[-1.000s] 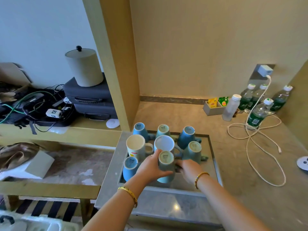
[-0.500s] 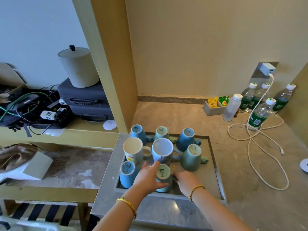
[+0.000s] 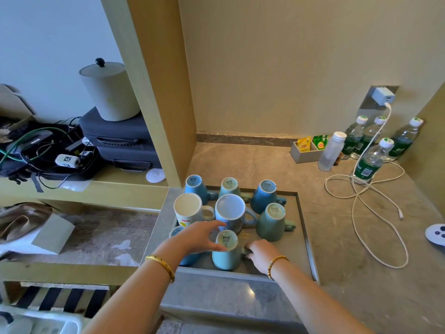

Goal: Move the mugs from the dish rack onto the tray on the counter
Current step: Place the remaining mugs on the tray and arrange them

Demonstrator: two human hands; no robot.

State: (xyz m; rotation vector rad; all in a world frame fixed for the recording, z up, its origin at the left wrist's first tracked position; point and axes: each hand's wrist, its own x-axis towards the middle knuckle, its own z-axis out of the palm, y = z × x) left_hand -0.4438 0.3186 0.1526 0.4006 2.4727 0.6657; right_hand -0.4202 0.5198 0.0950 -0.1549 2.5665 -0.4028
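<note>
Counter tray (image 3: 304, 237): your left hand (image 3: 199, 238) cups the mug (image 3: 226, 253) to steady it; right hand (image 3: 261, 254) apparently pinches its handle.

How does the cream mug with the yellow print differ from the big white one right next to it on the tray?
The cream mug is cream with red and yellow print; the white mug is bluish-white with small dark marks. The white mug looks wider. Both stand upside down in the tray, handles pointing right.
</note>
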